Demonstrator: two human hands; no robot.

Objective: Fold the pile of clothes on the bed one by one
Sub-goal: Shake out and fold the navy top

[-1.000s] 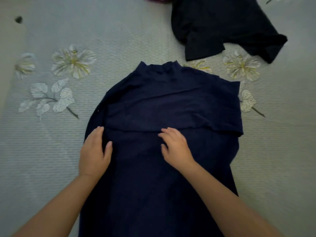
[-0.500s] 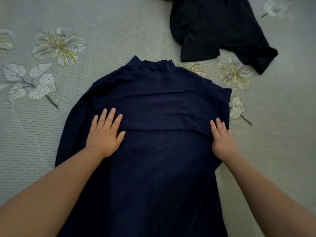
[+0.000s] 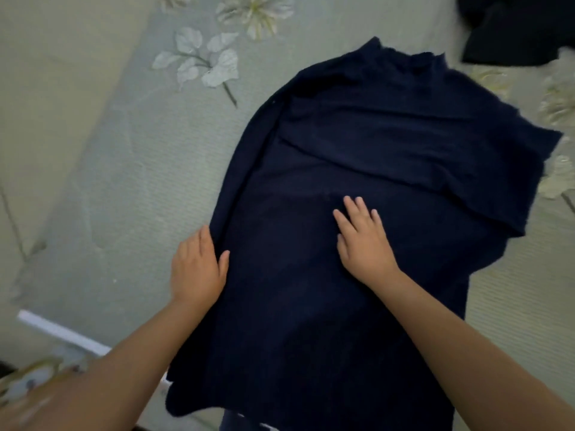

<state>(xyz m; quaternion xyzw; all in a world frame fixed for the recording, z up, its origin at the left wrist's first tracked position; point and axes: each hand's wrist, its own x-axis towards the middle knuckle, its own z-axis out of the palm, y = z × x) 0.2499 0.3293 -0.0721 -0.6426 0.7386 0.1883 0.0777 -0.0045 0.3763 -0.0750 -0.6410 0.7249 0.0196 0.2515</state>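
A grey-green bedspread (image 3: 130, 169) with pale flower prints covers the bed under soft, dim light.

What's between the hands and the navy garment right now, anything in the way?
Nothing visible. The right hand lies flat on the navy garment; the left hand rests at its left edge. The black garment lies apart, top right.

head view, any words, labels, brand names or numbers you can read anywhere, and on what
None can be read.
Navy garment: plain cloth, no tag or print showing.
Black garment: no lettering showing.
Bed cover: only a flower and leaf pattern, no text.
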